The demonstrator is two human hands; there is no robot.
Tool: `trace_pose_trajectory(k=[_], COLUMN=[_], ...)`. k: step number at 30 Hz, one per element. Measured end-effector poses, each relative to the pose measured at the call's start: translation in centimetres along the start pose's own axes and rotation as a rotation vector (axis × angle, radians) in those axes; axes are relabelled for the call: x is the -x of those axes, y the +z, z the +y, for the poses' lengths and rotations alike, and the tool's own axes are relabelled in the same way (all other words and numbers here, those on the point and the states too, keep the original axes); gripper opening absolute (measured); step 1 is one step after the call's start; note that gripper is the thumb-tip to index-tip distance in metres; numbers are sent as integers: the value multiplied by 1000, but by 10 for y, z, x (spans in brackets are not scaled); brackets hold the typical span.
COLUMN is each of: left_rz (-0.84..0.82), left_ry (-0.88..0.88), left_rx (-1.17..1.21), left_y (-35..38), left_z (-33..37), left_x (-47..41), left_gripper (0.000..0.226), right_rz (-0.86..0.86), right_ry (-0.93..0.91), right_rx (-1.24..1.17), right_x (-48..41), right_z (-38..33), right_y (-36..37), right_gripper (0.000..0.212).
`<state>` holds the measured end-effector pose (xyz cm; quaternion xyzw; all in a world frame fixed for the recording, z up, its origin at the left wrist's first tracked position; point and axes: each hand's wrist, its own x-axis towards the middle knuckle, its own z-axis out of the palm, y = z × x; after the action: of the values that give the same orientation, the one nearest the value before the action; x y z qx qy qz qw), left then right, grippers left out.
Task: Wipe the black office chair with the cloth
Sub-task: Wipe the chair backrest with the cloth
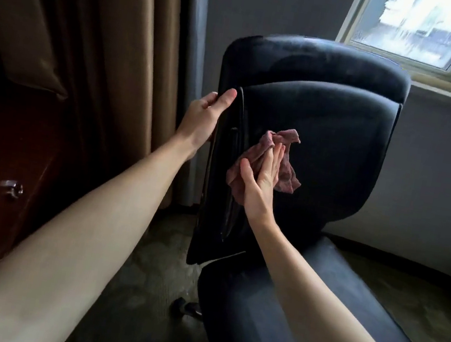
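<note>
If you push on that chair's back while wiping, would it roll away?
Probably a little: a wheel shows under the chair, so it likely rolls or swivels. The left hand grips the back's edge, which should steady it.

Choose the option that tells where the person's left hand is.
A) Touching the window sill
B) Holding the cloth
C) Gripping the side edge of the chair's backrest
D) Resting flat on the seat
C: the left hand grips the backrest's side edge on the black office chair, thumb over the front, while the right hand presses the cloth against the backrest.
</note>
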<state>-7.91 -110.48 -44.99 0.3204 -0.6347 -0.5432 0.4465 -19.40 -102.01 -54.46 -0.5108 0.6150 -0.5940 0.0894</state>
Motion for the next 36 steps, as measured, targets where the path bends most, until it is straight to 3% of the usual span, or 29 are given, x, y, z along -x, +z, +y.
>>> trace_pose_trajectory(k=[4,7,8,11,16,22,28,36], left_rz=[46,86,109,114,178,228,309,296], left_ry=[74,106,103,97,123,142,214,226], left_rx=[-21,-47,-49,-68,-76,-62,-11,7], left_y=[-2,-3,-3,-3,-3,0,15,15], left_z=[-16,-15,-13,-6,-4,-11,-26,-30], left_x=[-14,-6,0,13,22,20,11,-5], left_gripper=[21,74,81,37,32,49,40,49], right_rz=[226,431,463,497,355,117,83,65], right_ry=[-30,-27,-38,-141,-296,-484,-395,-513], right_rx=[-189,-201,-184,-180,-129,197,319,261], right_x=[-4,-14,-17,-23,-12,2,18,-22], right_z=[-3,-3,-3,-3,0,32,49,30], right_y=[8,13,14,12,12,14,18,12], right_gripper=[35,21,16,13,34,52,58,58])
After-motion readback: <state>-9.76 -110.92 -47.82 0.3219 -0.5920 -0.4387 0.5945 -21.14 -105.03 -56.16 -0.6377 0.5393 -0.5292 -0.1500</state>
